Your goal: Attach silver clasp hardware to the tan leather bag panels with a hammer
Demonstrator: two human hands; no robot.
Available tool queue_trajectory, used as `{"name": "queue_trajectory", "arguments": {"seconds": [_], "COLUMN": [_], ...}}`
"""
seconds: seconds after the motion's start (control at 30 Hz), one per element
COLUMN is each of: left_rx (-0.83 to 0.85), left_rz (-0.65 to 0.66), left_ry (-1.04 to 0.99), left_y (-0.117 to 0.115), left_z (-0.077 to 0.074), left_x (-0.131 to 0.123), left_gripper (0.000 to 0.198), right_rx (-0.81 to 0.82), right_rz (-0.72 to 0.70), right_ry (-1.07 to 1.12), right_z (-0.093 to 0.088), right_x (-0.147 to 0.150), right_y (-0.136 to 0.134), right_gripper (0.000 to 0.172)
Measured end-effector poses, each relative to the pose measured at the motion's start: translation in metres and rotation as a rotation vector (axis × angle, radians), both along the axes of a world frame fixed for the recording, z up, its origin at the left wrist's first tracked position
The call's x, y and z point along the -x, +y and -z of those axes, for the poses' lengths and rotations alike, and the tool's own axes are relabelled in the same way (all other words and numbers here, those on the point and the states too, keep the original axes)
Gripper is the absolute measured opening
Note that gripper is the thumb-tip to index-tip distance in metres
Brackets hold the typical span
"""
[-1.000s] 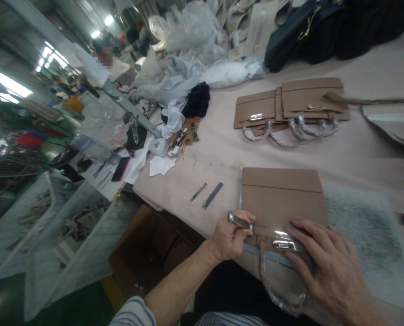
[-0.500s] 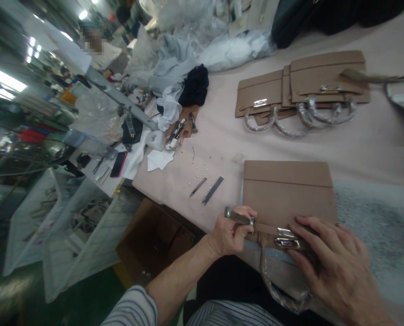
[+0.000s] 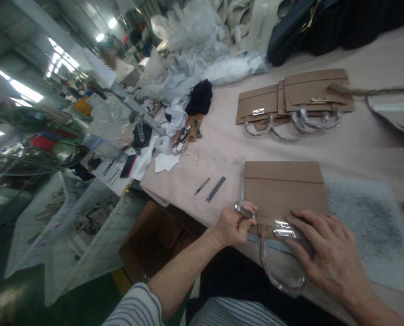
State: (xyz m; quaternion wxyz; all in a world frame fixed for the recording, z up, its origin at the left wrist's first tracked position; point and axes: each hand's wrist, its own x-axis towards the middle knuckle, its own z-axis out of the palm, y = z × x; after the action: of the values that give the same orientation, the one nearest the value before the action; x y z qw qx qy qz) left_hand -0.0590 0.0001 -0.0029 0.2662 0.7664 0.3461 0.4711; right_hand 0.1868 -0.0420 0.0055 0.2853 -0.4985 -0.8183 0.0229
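A tan leather handbag [image 3: 283, 188] lies flat on the table, partly on a grey scuffed sheet. My left hand [image 3: 234, 226] is closed around a short metal tool [image 3: 244, 210] with a round end. The tool's other end meets the bag's left lower edge, near the handle's base; its exact kind is not clear. My right hand [image 3: 327, 249] lies spread on the bag's lower right part, thumb and fingers apart, beside the shiny metal clasp [image 3: 285, 230]. The plastic-wrapped handle [image 3: 268, 271] loops toward me, below the clasp. My right palm hides the bag's lower right corner.
Two slim tools [image 3: 216, 189] lie on the table left of the bag, among small white bits. More tan bags [image 3: 313, 93] are stacked farther back. Plastic wrapping [image 3: 195, 31] is heaped behind, with dark bags [image 3: 300, 36] at the right. A cardboard box [image 3: 144, 249] stands below the table edge.
The camera view has shifted slightly. My left hand still holds the metal tool at the bag's left edge, and my right hand still rests on the bag.
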Motion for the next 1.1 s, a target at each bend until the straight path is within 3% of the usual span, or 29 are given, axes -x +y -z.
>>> {"name": "queue_trajectory", "arguments": {"seconds": [0.3,0.93,1.1], "left_rx": [-0.013,-0.058,-0.007], "left_rz": [0.027,0.075,0.093], "left_ry": [0.056,0.053,0.055], "left_y": [0.003,0.003,0.003], "left_z": [-0.004,0.0,0.001], "left_x": [0.002,0.005,0.005], "left_gripper": [0.015,0.014,0.013], "right_rx": [-0.001,0.019,0.022], "right_rz": [-0.089,0.006,0.017], "right_ry": [0.087,-0.005,0.0], "right_z": [0.003,0.0,0.003], "right_x": [-0.014,-0.005,-0.006], "right_y": [0.001,-0.006,-0.006], "right_gripper": [0.038,0.036,0.036]}}
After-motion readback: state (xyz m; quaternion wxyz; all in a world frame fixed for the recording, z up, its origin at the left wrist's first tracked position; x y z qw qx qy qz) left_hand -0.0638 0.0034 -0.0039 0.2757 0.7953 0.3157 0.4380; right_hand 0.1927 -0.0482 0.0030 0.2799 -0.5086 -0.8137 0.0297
